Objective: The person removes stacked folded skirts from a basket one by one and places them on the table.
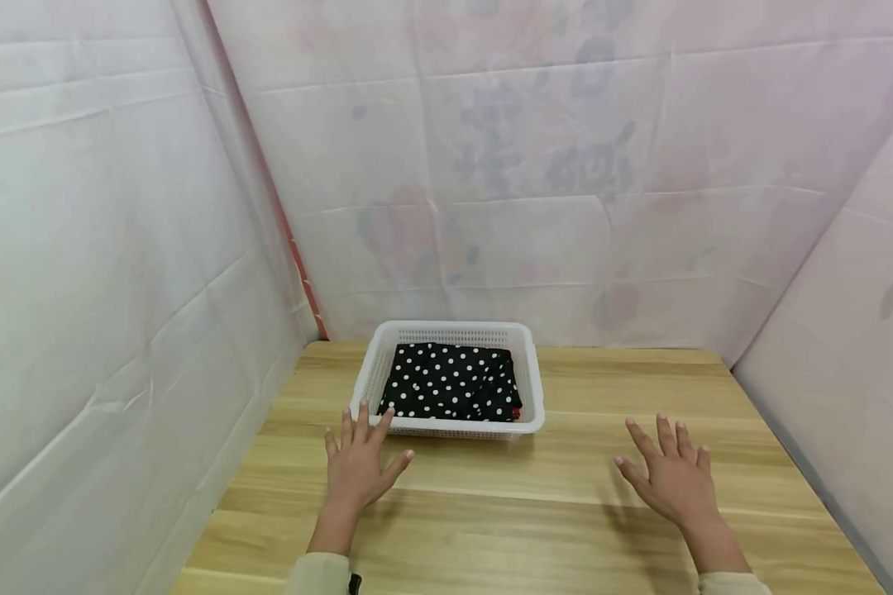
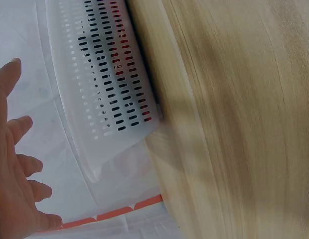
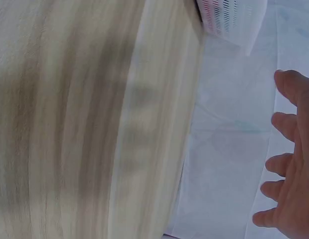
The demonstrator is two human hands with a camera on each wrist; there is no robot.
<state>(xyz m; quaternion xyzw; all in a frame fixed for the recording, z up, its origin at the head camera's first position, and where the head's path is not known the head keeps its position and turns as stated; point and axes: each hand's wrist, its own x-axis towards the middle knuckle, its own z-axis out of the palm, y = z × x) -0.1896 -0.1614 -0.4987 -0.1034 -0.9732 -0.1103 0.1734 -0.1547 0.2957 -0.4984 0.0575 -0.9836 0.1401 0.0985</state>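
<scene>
A white plastic basket stands at the far side of the table, and its slotted side wall fills the upper part of the left wrist view. Inside lies a folded black cloth with white dots; a bit of red shows at its right corner. My left hand is spread with straight fingers near the basket's front left corner and holds nothing. Well to the right of the basket, my right hand hovers over the wood, fingers spread and holding nothing.
The wood-grain table reaches back to a white printed sheet. Another sheet hangs along the left side, and a third along the right. A red strip runs down the left back corner.
</scene>
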